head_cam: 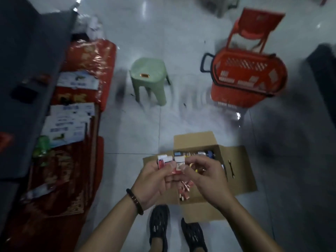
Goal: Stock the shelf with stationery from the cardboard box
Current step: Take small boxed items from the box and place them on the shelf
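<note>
Gripping red-and-white packets (163,161), left hand (154,184) and right hand (205,177) meet above the cardboard box (240,166).

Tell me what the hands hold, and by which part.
Left hand grips small red-and-white packets by their lower ends; right hand pinches the rightmost packet at its right edge.

The floor (181,30) is laid with large, pale, glossy tiles, on which streaks of overhead light are reflected near the top edge. A pale green plastic stool (150,70) is set near the middle, and a red shopping basket (232,97) with a black handle is placed to its right, just in front of a red plastic chair (261,17). The room is dimly lit, and a dark, blurred shape (325,79) is seen at the right edge.
</note>
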`<state>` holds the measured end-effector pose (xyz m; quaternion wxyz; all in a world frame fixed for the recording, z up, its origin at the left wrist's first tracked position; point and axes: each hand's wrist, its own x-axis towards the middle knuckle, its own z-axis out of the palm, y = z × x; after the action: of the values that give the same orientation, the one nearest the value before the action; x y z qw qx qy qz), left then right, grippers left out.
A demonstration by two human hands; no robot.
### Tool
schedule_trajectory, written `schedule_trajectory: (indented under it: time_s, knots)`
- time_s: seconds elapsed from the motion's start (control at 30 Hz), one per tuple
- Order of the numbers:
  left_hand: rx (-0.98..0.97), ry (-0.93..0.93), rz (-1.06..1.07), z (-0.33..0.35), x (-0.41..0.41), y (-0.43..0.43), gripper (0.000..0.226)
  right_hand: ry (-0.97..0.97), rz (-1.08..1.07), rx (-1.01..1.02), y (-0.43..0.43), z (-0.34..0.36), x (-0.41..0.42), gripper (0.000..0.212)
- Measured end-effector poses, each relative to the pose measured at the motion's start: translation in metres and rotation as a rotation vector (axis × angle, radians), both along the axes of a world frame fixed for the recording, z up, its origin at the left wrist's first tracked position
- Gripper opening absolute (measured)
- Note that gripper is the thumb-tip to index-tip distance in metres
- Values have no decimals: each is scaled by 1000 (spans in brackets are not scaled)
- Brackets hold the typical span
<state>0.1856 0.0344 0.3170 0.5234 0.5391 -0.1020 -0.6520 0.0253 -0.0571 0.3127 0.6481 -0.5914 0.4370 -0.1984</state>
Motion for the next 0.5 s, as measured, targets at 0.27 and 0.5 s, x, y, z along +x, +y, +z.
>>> schedule_trajectory:
  time_s: [0.27, 0.5]
  knots:
    - [-16, -115, 484, 198, 41, 121, 11, -210, 209, 111, 66, 215, 65, 18]
    - [-159, -71, 844, 313, 55, 271, 46, -312, 553, 131, 196, 326, 152, 34]
